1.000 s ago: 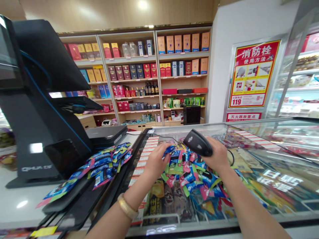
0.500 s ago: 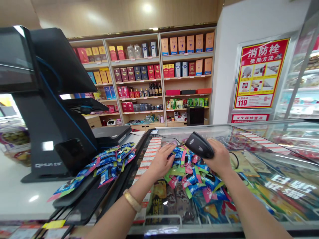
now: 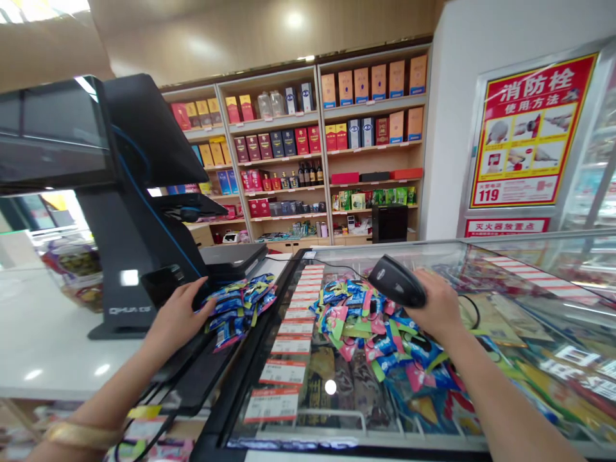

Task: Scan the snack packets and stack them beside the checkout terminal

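Observation:
A black handheld scanner (image 3: 397, 282) is gripped in my right hand (image 3: 436, 305), above the glass top of the display case. Under and beside it, a heap of small blue, pink and green packets (image 3: 356, 314) lies on the glass. At the left, my left hand (image 3: 180, 317) touches the edge of a second pile of the same packets (image 3: 240, 308), which rests on black equipment beside the register. Its thumb and fingers are apart, and nothing shows between them.
A black register with screens (image 3: 144, 244) stands on the white counter (image 3: 43, 346) at left, a jar (image 3: 77, 266) behind it. The scanner cable crosses the glass case (image 3: 337, 398). Shelves of boxes (image 3: 279, 163) and a red poster (image 3: 529, 135) are beyond.
My left hand has moved left from the heap on the glass to the pile by the register. The view has shifted left, and my right hand still holds the scanner.

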